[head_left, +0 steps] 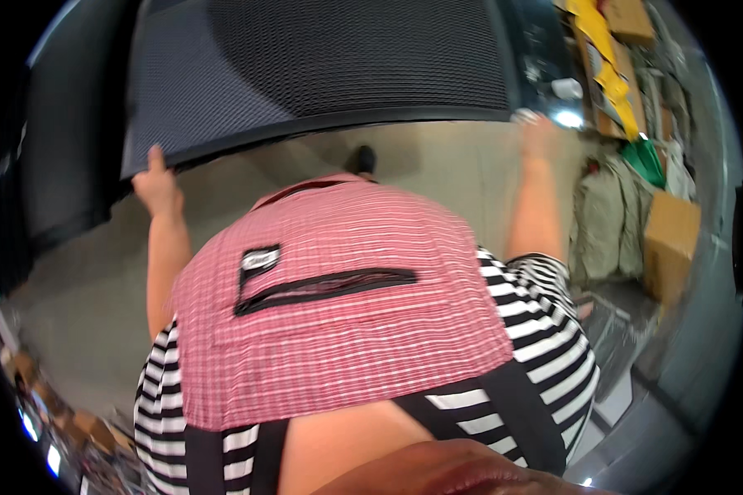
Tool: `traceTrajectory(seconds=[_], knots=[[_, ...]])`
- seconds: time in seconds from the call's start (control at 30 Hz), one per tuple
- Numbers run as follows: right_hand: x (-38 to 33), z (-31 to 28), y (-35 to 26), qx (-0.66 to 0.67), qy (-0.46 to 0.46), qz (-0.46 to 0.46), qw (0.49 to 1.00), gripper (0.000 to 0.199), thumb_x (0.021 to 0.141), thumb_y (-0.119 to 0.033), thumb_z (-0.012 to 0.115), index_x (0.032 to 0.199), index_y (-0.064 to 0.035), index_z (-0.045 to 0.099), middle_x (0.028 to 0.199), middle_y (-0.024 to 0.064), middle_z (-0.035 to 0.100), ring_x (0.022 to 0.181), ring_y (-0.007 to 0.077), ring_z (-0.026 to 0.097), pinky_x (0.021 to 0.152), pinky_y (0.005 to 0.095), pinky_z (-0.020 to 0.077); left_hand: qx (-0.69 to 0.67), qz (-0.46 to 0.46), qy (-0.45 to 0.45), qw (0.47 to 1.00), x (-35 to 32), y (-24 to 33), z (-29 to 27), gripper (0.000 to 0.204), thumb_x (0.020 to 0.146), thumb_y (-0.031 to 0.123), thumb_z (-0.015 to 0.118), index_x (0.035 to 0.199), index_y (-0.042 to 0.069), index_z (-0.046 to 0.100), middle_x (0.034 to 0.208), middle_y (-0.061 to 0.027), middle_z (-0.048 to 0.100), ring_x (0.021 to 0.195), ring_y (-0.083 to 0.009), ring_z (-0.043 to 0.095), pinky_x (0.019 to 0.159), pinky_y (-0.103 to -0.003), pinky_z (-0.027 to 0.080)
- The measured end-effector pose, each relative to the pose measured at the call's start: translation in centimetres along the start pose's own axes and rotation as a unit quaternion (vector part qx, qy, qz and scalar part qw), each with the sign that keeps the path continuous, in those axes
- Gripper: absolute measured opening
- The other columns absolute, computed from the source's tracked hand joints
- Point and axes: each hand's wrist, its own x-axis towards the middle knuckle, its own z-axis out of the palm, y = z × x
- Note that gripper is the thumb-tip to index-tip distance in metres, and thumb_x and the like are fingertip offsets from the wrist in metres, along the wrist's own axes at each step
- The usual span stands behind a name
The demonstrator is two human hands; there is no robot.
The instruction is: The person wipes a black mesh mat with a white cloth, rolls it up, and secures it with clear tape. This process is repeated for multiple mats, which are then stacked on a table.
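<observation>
A wide dark panel with a textured, mesh-like face (371, 62) and a black edge strip spans the top of the head view. At its near left corner, my left hand (158, 190) is closed on the edge, thumb on top and the other fingers mostly hidden beneath. My right hand (534, 136) is at the near right corner, its fingers bent against the edge and blurred. Something whitish shows at those fingertips, too smeared to name. The panel's far side lies outside the picture.
A tall black surface (70, 124) stands along the left. On the right are a cardboard box (671, 243), grey-green sacking (607, 219), a green scoop-like thing (644, 161) and yellow strips (607, 66). A dark shoe (366, 159) shows on the grey floor (437, 165).
</observation>
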Motion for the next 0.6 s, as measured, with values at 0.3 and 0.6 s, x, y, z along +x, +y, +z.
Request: traceTrajectory(seconds=[0.3, 0.6], knots=[[-3.6, -3.4, -24.9, 0.243, 0.049, -0.271, 0.930, 0.011, 0.080, -0.005, 0.071, 0.090, -0.0075, 0.068, 0.092, 0.0106, 0.065, 0.093, 0.0348, 0.062, 0.084, 0.0468, 0.0495, -0.072, 0.000, -0.053, 0.996, -4.4, 4.4, -0.7, 0.041, 0.110, 0.030, 0.052, 0.140, 0.002, 0.047, 0.123, -0.0146, 0.064, 0.104, -0.0256, 0.066, 0.088, -0.041, 0.058], [-5.9, -4.4, -48.2, 0.320, 0.020, -0.597, 0.735, 0.009, 0.078, -0.011, 0.070, 0.087, -0.0117, 0.066, 0.091, 0.0048, 0.062, 0.084, 0.0259, 0.064, 0.072, 0.0379, 0.0547, -0.040, 0.017, 0.055, 0.998, -6.2, 0.9, -6.5, 0.055, 0.109, 0.037, 0.054, 0.144, -0.002, 0.038, 0.090, -0.0116, 0.067, 0.069, -0.0115, 0.062, 0.060, -0.025, 0.051]])
